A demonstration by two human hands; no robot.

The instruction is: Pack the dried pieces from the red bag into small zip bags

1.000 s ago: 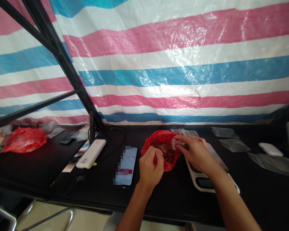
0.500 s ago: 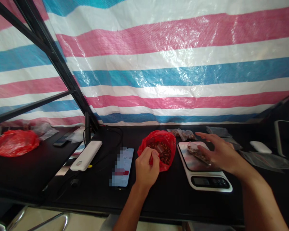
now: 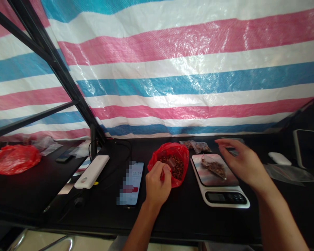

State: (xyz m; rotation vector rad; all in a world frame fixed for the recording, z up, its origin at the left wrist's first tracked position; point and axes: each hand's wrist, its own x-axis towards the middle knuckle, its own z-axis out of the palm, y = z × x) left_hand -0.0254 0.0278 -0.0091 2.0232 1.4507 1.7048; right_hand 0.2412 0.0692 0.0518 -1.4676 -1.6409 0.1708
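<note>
My left hand is closed on the near rim of a red plastic bag that holds small brown pieces. A small clear bag with some of the brown pieces lies on the shiny plate of a white kitchen scale. Hovering just right of the scale, my right hand has its fingers spread and holds nothing. The hand does not touch the small bag.
A phone lies left of the red bag, and a white power bank with cables further left. Filled small bags lie behind the scale, empty clear bags and a white object at right. Another red bag sits far left.
My right hand carried the small clear bag from over the red bag to the scale plate, let it go and drew away to the right. The left hand stayed on the red bag.
</note>
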